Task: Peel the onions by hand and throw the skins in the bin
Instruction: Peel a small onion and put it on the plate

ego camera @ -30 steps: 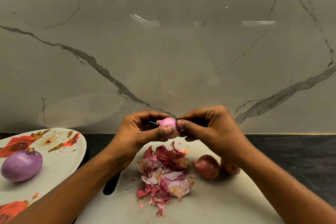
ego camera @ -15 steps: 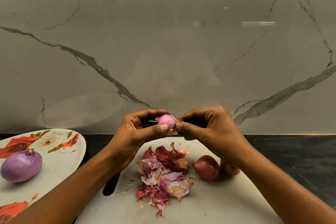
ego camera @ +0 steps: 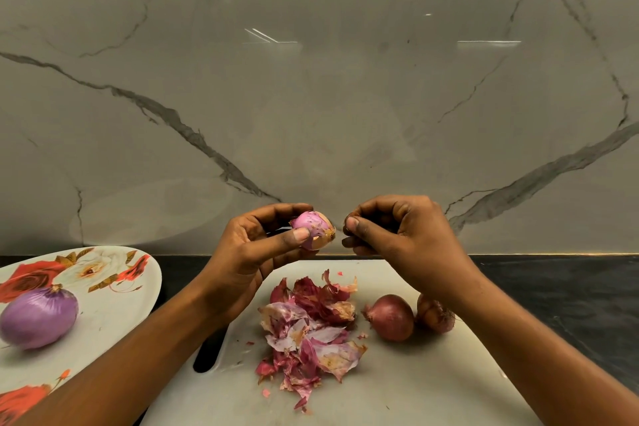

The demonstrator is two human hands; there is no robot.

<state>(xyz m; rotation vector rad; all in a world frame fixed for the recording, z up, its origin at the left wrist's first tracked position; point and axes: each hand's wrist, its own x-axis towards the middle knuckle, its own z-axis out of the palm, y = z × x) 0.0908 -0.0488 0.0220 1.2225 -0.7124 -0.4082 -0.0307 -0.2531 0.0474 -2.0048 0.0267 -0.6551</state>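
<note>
Far left: peeled purple onion (ego camera: 38, 318) on floral plate (ego camera: 114, 325) | left grip (ego camera: 254, 251) pinching half-peeled small onion (ego camera: 313, 230), raised above white board (ego camera: 432, 391) | right grip (ego camera: 397, 235) fingertips pressed together, just beside it | skins pile (ego camera: 311, 332) on board | two unpeeled onions (ego camera: 390, 317) rightmost

Dim warm light, wall (ego camera: 311, 107) glare streaks (edges bowed).

Far onion (ego camera: 436, 320) half behind right forearm (ego camera: 501, 339); plate (ego camera: 114, 318) cropped left.
</note>
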